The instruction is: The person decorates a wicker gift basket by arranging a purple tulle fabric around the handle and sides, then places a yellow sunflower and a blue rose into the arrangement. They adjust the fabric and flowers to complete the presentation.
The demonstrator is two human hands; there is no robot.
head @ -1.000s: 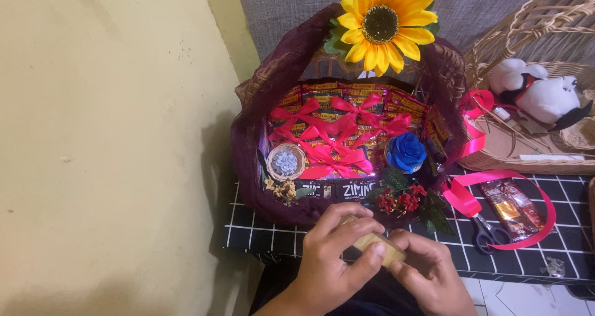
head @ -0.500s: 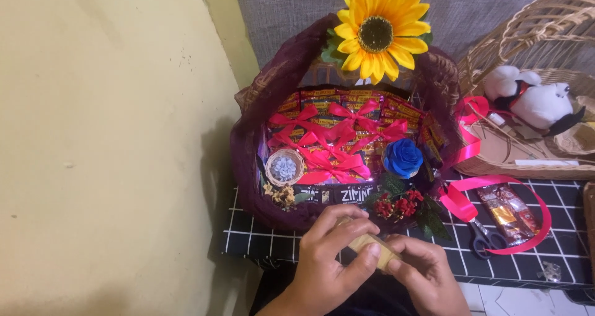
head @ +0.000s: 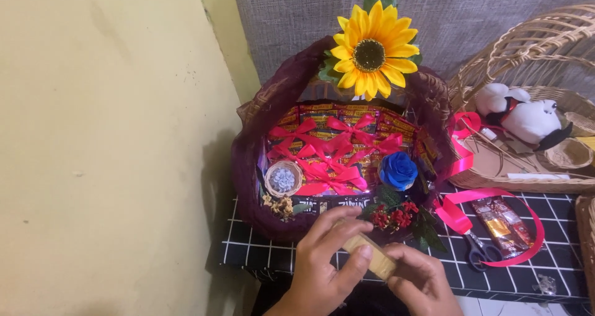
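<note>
My left hand (head: 325, 266) and my right hand (head: 421, 285) together hold a small tan roll of tape (head: 370, 255) at the bottom of the head view, fingers pinching it from both sides. Just beyond them stands a gift basket (head: 248, 167) wrapped in dark maroon mesh. It holds packets tied with pink ribbon bows (head: 334, 148), a blue rose (head: 398, 169), red berries (head: 392, 217), a tiny woven cup (head: 283, 179) and a big sunflower (head: 370, 54) on its handle.
The basket stands on a black table (head: 533, 272) with white grid lines. Scissors (head: 480, 249), a loop of pink ribbon (head: 462, 213) and a brown packet (head: 505, 224) lie to the right. A wicker basket (head: 533, 49) with a white plush toy (head: 524, 114) sits behind. Yellow wall at left.
The view has shifted slightly, so the basket sits a little lower and leftward. My hands stay low in front of it, still working the tape roll between the fingers.
</note>
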